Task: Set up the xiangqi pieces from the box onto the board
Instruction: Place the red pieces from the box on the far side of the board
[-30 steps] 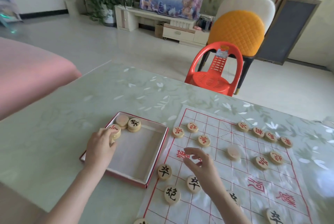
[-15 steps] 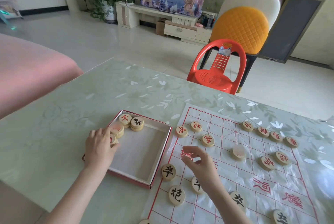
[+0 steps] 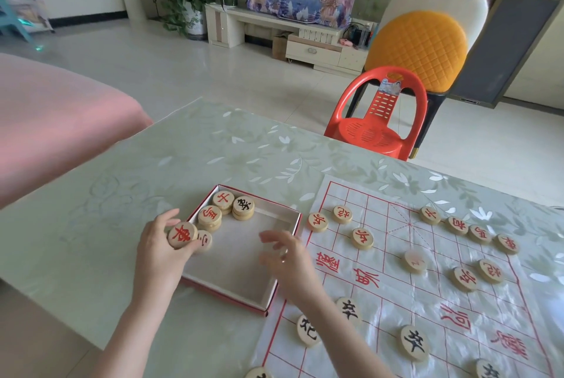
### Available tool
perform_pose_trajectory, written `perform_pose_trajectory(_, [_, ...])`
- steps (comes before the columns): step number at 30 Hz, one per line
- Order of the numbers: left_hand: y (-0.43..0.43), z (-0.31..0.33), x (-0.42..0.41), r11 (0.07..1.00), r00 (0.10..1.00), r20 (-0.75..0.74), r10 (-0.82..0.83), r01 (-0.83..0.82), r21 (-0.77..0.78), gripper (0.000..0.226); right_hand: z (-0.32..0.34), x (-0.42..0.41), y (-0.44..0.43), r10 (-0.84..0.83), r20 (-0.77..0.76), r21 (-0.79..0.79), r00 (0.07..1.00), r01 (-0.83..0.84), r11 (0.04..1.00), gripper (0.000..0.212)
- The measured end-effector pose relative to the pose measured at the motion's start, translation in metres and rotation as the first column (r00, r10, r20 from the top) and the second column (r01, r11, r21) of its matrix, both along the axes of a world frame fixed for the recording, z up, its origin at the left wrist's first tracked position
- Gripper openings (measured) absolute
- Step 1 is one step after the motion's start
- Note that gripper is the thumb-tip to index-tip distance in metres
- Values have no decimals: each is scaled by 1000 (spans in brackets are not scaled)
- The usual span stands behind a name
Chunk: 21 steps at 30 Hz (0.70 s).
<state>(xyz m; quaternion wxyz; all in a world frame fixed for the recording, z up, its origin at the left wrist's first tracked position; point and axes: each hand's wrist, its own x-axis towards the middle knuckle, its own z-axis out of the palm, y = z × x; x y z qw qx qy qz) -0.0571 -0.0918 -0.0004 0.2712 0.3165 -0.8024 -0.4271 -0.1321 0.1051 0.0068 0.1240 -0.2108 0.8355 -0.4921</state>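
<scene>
Currently I observe the left hand (image 3: 161,252) pinching a red-marked piece (image 3: 183,235) at the left edge of the box (image 3: 235,267), just beside the stacked pieces (image 3: 210,216) in its far-left corner, while the right hand (image 3: 287,258) hovers over the box beside the board (image 3: 396,301), fingers loosely spread.

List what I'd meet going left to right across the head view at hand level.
left hand pinching a red-marked piece → box → right hand → board → rightmost red piece
</scene>
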Motion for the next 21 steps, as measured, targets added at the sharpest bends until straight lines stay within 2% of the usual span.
perform_pose_trajectory(5, [-3, 2, 6, 1000, 1000, 18, -2, 2, -12, 67, -16, 9, -69, 185, -38, 150, 982, -177, 973, 50])
perform_pose_trajectory(12, [-12, 2, 7, 1000, 1000, 0, -3, 3, 0, 75, -35, 7, -112, 219, -158, 405, 963, -139, 904, 54])
perform_pose_trajectory(17, [-12, -4, 8, 999, 1000, 11, -26, 25, 24, 77, -39, 7, -120, 188, -239, 435, 953, -68, 898, 47])
perform_pose_trajectory(21, [-8, -4, 9, 999, 999, 8, -44, 44, 23, 76, -39, 9, -118, 176, -231, 374, 957, -79, 924, 44])
